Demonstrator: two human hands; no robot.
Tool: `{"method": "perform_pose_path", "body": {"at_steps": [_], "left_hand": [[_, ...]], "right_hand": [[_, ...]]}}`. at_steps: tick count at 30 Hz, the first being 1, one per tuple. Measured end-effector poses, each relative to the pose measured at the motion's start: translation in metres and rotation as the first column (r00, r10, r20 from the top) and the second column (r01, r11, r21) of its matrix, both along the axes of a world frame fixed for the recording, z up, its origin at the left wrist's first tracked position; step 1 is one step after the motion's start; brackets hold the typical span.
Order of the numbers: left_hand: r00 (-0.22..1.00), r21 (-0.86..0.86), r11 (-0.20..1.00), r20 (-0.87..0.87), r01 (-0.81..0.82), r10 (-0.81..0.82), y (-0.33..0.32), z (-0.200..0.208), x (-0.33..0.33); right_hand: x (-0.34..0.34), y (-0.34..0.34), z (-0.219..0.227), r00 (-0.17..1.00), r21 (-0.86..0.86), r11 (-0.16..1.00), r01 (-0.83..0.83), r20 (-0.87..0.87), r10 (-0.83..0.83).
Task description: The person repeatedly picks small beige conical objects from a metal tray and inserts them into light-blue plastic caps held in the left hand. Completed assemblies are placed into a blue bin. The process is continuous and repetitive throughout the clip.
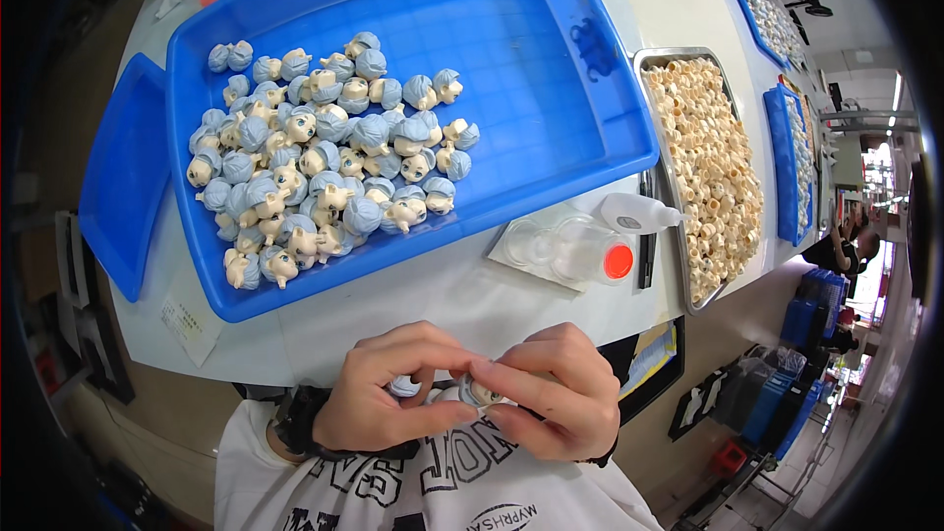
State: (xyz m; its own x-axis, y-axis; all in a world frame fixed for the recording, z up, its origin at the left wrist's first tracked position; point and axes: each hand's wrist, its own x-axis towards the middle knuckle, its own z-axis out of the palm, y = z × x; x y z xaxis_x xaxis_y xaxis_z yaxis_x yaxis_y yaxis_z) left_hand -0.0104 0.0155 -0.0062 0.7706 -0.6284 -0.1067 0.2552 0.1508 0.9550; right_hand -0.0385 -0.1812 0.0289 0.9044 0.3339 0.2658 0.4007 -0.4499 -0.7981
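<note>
Close to my body, at the table's front edge, both hands work on one small doll head (478, 392) with blue-grey hair and a pale face. My left hand (388, 395) has its fingers curled, thumb and fingertips pinching the head from one side. A second blue-grey rounded piece (403, 386), apparently another doll head, shows inside the curl of that hand. From the other side, my right hand (560, 393) grips the same head between thumb and fingers, which cover much of it. Many similar doll heads (334, 157) lie piled in the left part of a large blue bin (521, 69).
A white squeeze bottle (631, 212) and a clear bottle with a red cap (565, 248) stand right of the bin. Beyond them a metal tray (678, 52) holds many cream-coloured small parts. A blue lid-like tray (123, 177) leans at left, near a paper slip (192, 327).
</note>
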Motion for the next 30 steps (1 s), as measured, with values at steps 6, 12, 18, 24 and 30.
{"method": "perform_pose_path", "body": {"at_steps": [6, 12, 18, 24, 30], "left_hand": [[0.933, -0.129, 0.986, -0.358, -0.101, 0.048, 0.0, 0.002, -0.005], [0.935, -0.129, 0.99, -0.356, -0.063, 0.013, 0.0, -0.001, -0.005], [0.944, -0.029, 0.98, -0.264, 0.199, -0.199, 0.005, 0.0, 0.002], [0.972, -0.034, 0.979, -0.122, 0.2, -0.203, 0.013, -0.006, 0.002], [0.828, -0.303, 0.841, -0.497, -0.448, 0.261, 0.012, 0.005, 0.012]], "right_hand": [[-0.003, 0.014, -0.012, 0.996, 0.03, 0.995, 0.091, -0.011, -0.091], [0.0, 0.014, -0.02, 0.977, -0.056, 0.99, 0.13, 0.177, -0.118], [-0.002, 0.014, -0.022, 0.953, 0.017, 0.99, 0.142, 0.269, -0.141], [0.003, 0.025, -0.019, 0.96, 0.124, 0.984, 0.128, 0.233, -0.154], [-0.008, -0.007, -0.015, 0.942, 0.196, 0.951, 0.238, 0.191, -0.275]]}}
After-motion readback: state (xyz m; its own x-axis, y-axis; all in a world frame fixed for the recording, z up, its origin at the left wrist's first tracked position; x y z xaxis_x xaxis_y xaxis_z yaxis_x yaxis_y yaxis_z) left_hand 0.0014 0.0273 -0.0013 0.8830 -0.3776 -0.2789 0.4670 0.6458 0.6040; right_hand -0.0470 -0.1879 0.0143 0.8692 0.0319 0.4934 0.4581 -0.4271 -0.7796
